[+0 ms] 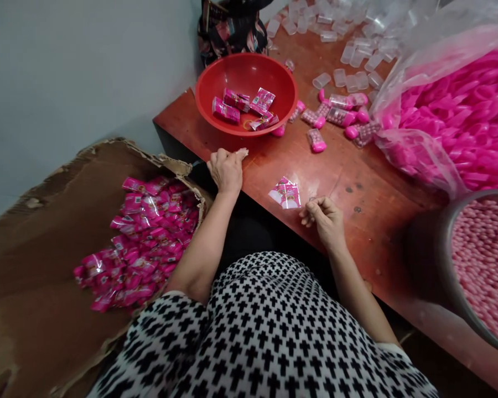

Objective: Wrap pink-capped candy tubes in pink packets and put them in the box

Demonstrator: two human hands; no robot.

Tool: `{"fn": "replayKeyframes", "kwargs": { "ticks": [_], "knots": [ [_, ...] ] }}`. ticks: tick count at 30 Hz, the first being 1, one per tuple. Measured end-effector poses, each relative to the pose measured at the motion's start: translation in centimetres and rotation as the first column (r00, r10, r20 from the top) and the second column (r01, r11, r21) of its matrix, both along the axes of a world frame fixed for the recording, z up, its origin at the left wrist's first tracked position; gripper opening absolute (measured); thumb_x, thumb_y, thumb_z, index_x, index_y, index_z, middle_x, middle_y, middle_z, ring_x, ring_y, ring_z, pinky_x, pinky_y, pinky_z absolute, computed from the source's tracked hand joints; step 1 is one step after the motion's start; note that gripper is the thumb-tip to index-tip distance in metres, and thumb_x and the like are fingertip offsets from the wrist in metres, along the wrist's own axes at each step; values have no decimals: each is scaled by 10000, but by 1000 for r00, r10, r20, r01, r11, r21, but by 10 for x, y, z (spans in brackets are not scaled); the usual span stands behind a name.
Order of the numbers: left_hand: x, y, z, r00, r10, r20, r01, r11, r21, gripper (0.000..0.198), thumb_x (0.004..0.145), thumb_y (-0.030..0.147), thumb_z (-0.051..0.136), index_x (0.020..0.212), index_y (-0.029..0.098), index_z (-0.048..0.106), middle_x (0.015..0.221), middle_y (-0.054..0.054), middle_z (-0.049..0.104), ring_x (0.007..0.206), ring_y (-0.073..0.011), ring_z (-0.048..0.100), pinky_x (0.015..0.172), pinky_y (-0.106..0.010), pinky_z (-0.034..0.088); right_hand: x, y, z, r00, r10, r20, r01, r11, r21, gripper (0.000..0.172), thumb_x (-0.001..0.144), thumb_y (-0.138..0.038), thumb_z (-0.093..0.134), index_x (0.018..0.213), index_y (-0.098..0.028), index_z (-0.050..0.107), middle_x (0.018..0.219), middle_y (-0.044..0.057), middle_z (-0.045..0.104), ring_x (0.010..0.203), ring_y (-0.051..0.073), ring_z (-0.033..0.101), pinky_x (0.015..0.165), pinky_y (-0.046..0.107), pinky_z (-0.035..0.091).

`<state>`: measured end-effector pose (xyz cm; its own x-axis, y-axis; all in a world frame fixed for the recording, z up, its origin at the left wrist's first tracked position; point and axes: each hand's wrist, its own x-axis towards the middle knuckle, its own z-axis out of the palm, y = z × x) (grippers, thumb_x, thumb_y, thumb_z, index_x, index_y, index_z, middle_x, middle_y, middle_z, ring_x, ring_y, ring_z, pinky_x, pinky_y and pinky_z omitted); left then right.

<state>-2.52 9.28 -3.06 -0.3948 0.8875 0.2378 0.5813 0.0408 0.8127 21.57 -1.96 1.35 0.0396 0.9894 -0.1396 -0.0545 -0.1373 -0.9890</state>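
My left hand [227, 170] is at the table's edge, just below the red bowl [247, 119], its fingers bent together; anything between them is too small to name. Pink printed wrappers [226, 110] lie inside the bowl. My right hand [323, 216] hovers over the table's near edge with thumb and fingertips pinched; what they hold, if anything, I cannot make out. Just left of it, a few flat pink labels [289, 195] overlap on the table. Small clear bottles with pink caps and pink beads [316, 140] lie right of the bowl.
An open cardboard box [45, 249] with many pink wrapped packs [145, 237] is at left. Clear empty tubes [352, 55] lie at the back. A plastic bag of pink caps [460, 116] and a grey tub [450, 265] of pink beads stand at right. A patterned bag [232, 36] is behind the bowl.
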Motion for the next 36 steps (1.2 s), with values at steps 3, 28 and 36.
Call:
{"fn": "replayKeyframes", "kwargs": {
  "ticks": [3,28,36],
  "knots": [
    [16,-29,12,994,-79,-74,84,994,68,383,812,433,615,1099,182,645,1290,-140,538,1298,-306,347,1070,-425,223,4,0,0,1000,15,3,-15,1000,4,273,783,-437,667,723,-197,550,591,-27,657,437,81,569,406,182,442],
    [83,-87,25,648,-254,718,425,903,-65,449,733,493,684,1032,158,704,979,-85,715,868,-199,669,825,-355,542,-17,48,-6,998,2,-68,-4,1000,-17,404,653,-321,754,974,-202,541,650,-70,623,580,94,592,603,228,482],
    [79,-81,34,397,18,918,444,871,-209,334,528,370,841,708,110,735,676,-49,698,588,-119,638,603,-241,541,9,81,-6,873,264,411,-295,955,13,273,801,-424,601,905,-172,609,637,-7,641,539,138,590,543,267,479]
  ]
}}
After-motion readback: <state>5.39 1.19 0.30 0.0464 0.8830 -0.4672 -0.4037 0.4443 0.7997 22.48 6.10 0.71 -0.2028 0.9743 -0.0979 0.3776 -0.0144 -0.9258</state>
